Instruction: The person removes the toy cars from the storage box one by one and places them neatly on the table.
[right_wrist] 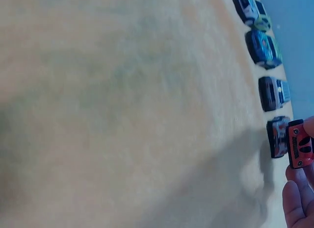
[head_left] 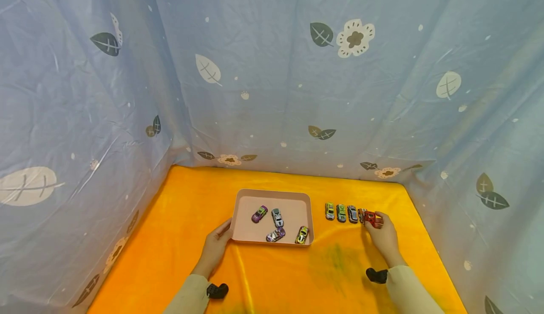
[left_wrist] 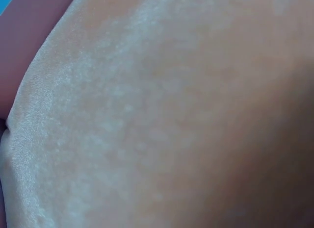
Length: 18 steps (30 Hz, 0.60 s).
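A red car (right_wrist: 300, 148) was pinched by the right grip (head_left: 384, 239) beside 4 cars (head_left: 341, 213); the tray (head_left: 245, 233) was clasped by the left grip (head_left: 214, 249), apparently for steadiness.

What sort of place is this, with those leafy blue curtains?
Perhaps a small curtained-off corner, maybe for play or filming. Printed blue sheets hang on three sides, an orange-yellow cloth lies spread below, and toy cars sit in and beside a shallow pink tray.
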Each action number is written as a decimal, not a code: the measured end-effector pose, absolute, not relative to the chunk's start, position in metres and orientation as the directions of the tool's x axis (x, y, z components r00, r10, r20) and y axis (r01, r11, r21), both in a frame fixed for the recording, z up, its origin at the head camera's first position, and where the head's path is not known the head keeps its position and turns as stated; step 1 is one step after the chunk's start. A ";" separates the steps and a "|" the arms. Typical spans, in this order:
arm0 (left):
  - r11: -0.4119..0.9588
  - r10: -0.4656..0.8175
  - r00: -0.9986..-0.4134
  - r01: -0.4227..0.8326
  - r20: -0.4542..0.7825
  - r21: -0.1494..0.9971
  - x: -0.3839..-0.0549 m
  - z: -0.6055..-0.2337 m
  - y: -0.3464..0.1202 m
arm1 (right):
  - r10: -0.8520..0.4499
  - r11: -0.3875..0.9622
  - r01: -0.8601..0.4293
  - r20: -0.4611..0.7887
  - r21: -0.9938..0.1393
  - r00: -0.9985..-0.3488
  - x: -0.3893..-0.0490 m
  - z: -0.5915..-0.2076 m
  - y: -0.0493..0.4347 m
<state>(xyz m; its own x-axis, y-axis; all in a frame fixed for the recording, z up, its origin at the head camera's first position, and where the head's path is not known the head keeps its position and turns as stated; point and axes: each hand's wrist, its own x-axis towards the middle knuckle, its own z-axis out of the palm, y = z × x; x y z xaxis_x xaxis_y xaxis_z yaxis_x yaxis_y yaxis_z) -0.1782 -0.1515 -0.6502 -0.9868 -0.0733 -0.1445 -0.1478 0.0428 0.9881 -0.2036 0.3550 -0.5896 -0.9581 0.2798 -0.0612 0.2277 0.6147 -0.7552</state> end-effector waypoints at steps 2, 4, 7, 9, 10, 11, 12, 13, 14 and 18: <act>0.050 -0.077 -0.986 -0.149 -0.145 0.988 -0.178 -0.651 -0.151 | 0.288 0.620 0.227 -0.051 -0.751 -0.956 -0.205 -0.591 0.358; 0.054 -0.079 -0.986 -0.152 -0.148 0.987 -0.179 -0.651 -0.151 | 0.300 0.621 0.233 -0.047 -0.748 -0.953 -0.206 -0.593 0.361; 0.050 -0.076 -0.986 -0.152 -0.148 0.987 -0.179 -0.651 -0.152 | 0.317 0.617 0.236 -0.038 -0.751 -0.948 -0.208 -0.595 0.363; 0.050 -0.071 -0.987 -0.145 -0.141 0.988 -0.179 -0.650 -0.152 | 0.335 0.611 0.240 -0.028 -0.754 -0.942 -0.209 -0.595 0.364; 0.050 -0.069 -0.988 -0.143 -0.140 0.988 -0.179 -0.650 -0.152 | 0.343 0.609 0.237 -0.019 -0.757 -0.939 -0.209 -0.595 0.364; 0.045 -0.067 -0.989 -0.138 -0.135 0.989 -0.179 -0.650 -0.152 | 0.351 0.604 0.233 -0.009 -0.762 -0.936 -0.210 -0.595 0.365; 0.039 -0.066 -0.989 -0.135 -0.132 0.990 -0.179 -0.650 -0.152 | 0.360 0.602 0.231 0.002 -0.764 -0.933 -0.211 -0.595 0.365; 0.037 -0.067 -0.989 -0.134 -0.131 0.990 -0.179 -0.649 -0.152 | 0.367 0.599 0.228 0.010 -0.768 -0.930 -0.211 -0.595 0.366; 0.039 -0.066 -0.990 -0.130 -0.128 0.991 -0.179 -0.649 -0.152 | 0.376 0.597 0.228 0.017 -0.769 -0.927 -0.212 -0.595 0.366; 0.035 -0.064 -0.989 -0.138 -0.136 0.990 -0.177 -0.644 -0.151 | 0.397 0.593 0.224 0.039 -0.773 -0.917 -0.217 -0.598 0.368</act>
